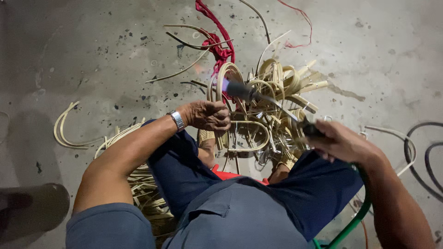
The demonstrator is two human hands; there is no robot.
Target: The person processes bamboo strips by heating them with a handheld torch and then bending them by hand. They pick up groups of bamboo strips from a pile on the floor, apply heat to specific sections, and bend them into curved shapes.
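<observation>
While the person sits over a stained grey concrete floor, a heap of pale cane strips lies before the knees. Two hands work above that heap. One left hand, wearing a wristwatch, has its grip closed on a bent cane loop at the heap's near left edge. One right hand is clamped on one long dark tool; its long axis runs diagonally across the heap, its tip pointing up-left toward the loop. One red cloth strip trails beyond the heap, one green hose below the right hand.
</observation>
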